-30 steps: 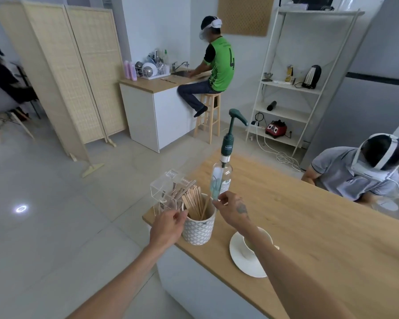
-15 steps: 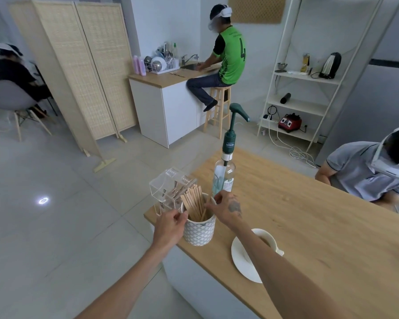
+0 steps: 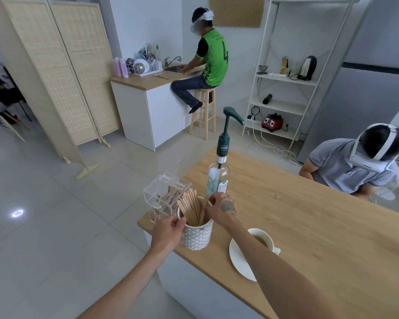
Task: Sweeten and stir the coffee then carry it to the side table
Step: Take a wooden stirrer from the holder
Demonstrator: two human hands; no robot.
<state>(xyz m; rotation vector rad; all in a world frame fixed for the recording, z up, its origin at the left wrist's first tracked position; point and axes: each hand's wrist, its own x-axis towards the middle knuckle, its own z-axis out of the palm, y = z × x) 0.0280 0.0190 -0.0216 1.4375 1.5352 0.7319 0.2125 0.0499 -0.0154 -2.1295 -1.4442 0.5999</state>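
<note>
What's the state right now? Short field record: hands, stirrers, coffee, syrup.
left hand: holding the side of the patterned cup
right hand: fingertips pinching one wooden stick at the cup's rim
sticks: upright bundle in the cup
coffee cup: on white saucer, partly hidden by the right forearm
pump bottle: upright behind the cup, untouched
table: wooden top, everything near its left end

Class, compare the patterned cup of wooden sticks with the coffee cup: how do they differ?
The patterned cup is tall, handle-less and packed with wooden sticks; the coffee cup is plain white, low and holds coffee. The patterned cup stands directly on the table; the coffee cup sits on a saucer. Both are upright.
</note>
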